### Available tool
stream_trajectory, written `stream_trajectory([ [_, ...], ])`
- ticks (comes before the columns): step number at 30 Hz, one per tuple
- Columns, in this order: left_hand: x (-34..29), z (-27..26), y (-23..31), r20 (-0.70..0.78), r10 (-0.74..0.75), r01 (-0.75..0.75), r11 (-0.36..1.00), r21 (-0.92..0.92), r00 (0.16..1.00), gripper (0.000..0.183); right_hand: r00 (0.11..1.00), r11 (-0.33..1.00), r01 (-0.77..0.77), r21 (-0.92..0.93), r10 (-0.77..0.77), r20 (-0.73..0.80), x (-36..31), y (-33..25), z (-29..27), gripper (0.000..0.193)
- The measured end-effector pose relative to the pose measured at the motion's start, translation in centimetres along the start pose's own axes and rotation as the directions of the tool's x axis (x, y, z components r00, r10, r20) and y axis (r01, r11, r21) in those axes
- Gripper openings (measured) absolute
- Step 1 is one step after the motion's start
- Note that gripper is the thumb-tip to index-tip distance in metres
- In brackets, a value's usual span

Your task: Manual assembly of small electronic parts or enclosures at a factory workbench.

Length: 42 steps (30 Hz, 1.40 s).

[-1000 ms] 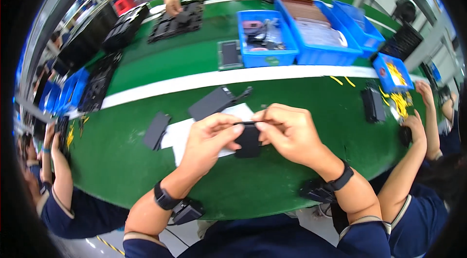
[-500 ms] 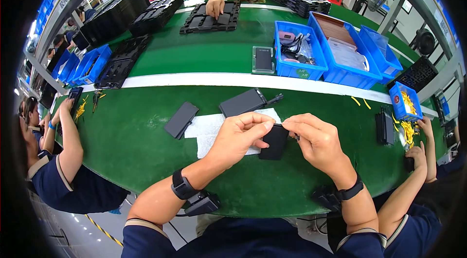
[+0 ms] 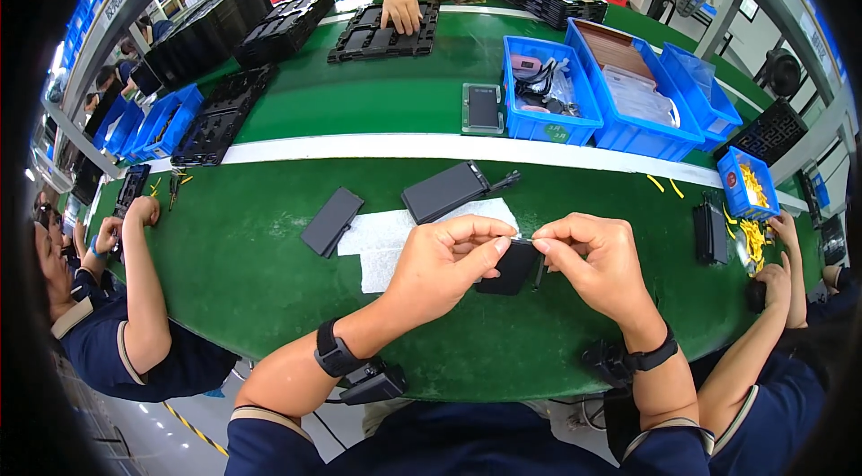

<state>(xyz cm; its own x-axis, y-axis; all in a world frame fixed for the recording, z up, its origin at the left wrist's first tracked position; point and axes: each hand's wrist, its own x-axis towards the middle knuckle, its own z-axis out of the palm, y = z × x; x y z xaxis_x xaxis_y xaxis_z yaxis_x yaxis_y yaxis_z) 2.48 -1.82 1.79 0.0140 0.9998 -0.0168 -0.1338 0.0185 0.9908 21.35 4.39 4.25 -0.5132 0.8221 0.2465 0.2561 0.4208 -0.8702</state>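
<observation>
A flat black rectangular case [image 3: 510, 271] is tilted up before me, over the green table. My left hand [image 3: 453, 262] is closed, thumb and fingers pinching the case's upper left edge. Close beside it, my right hand [image 3: 594, 262] is in a pinch at the upper right corner. A small light glint shows between the fingertips; what the right fingers hold is too small to tell. Below them hangs a thin dark strip [image 3: 539, 275]. Beyond my hands, a white cloth [image 3: 377, 269] lies flat, near a black slab-like case [image 3: 332, 222] and a larger black box with a bundled cable [image 3: 446, 193].
Blue bins [image 3: 552, 121] stand beyond the white strip [image 3: 359, 148], beside a small framed device [image 3: 483, 108]. Yellow pieces [image 3: 754, 247] lie at right near a co-worker's hands. Another person handles a black tray [image 3: 382, 40] opposite; a third works at left.
My right hand has turned slightly, its fingers now more level at the case's top edge. The person opposite has spread a hand over the tray; the left co-worker's hands have shifted.
</observation>
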Motion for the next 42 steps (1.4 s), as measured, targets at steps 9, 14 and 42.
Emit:
stream_trajectory([
  [9, -0.2, 0.1, -0.2, 0.036, 0.056, -0.058, 0.997, 0.055, 0.998, 0.022, 0.970, 0.954, 0.240, -0.178, -0.242, 0.010, 0.0, -0.7, 0.0, 0.003],
  [14, 0.0, 0.4, 0.1, 0.063, 0.008, -0.006, 1.000, -0.025, 0.998, 0.023, 0.920, 0.886, 0.383, -0.260, -0.392, 0.021, -0.2, -0.8, 0.6, 0.005],
  [42, -0.2, 0.1, 0.5, 0.015, -0.039, 0.040, 0.997, -0.066, 0.999, 0.011, 0.987, 0.901, -0.160, 0.403, 0.156, 0.043, -0.6, 0.8, 2.0, 0.008],
])
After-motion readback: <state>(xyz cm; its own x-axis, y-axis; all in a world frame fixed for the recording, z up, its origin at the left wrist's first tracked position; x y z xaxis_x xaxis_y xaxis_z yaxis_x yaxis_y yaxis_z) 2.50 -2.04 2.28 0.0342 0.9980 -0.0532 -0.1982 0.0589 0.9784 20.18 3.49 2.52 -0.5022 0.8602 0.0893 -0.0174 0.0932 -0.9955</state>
